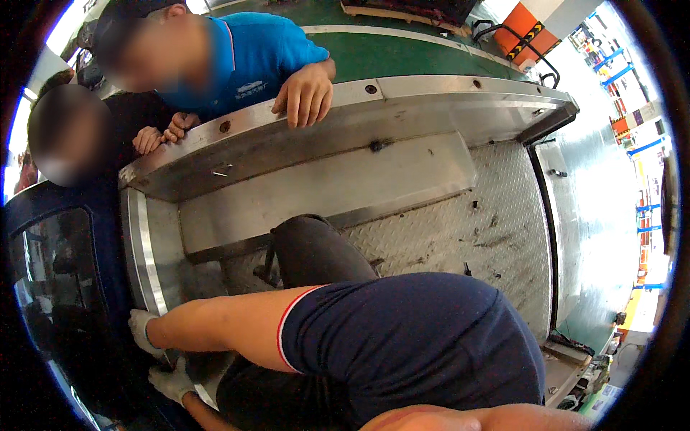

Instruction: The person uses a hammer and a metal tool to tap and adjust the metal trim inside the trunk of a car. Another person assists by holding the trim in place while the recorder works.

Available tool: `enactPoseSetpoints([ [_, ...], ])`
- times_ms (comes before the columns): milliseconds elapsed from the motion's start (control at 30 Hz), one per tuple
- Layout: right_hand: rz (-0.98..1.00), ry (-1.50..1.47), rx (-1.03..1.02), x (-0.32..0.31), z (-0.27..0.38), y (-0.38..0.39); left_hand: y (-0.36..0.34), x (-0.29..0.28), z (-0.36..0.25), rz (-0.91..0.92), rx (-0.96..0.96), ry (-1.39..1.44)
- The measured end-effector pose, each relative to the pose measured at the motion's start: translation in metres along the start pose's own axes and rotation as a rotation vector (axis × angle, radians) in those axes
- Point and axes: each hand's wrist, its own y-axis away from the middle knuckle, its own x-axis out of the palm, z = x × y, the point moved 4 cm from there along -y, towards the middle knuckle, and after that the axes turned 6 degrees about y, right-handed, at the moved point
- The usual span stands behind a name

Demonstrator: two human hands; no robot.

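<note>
My right hand (146, 332), in a pale glove, lies over the end rim (145, 248) of a metal truck bed, its fingers bent over the edge beside a dark blue vehicle body (108, 237). Just below it my left hand (171, 381), also gloved, is closed at the same rim. What lies between its fingers is hidden. My bare right forearm (215, 322) reaches across from a navy sleeve, and my dark trouser leg (316, 248) is bent inside the bed.
A person in a blue shirt (262, 50) rests a hand (305, 95) on the side wall (417, 93). Another person's hand (149, 140) is beside them. A raised metal box section (330, 194) runs along the patterned floor (496, 208). An orange barrier (528, 32) stands beyond.
</note>
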Motion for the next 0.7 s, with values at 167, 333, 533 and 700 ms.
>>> enactPoseSetpoints([
  [167,0.035,0.046,-0.024,-0.027,0.031,0.02,0.018,-0.016,0.028,0.001,-0.036,-0.006],
  [333,0.144,0.011,-0.15,-0.019,0.005,0.041,0.047,-0.017,0.008,0.171,-0.245,0.287],
  [533,-0.132,0.042,-0.219,-0.028,-0.01,0.035,0.034,-0.043,-0.007,0.054,-0.186,-0.017],
  [700,-0.294,0.098,-0.219,-0.023,0.006,0.042,0.051,-0.044,-0.003,0.037,-0.317,0.055],
])
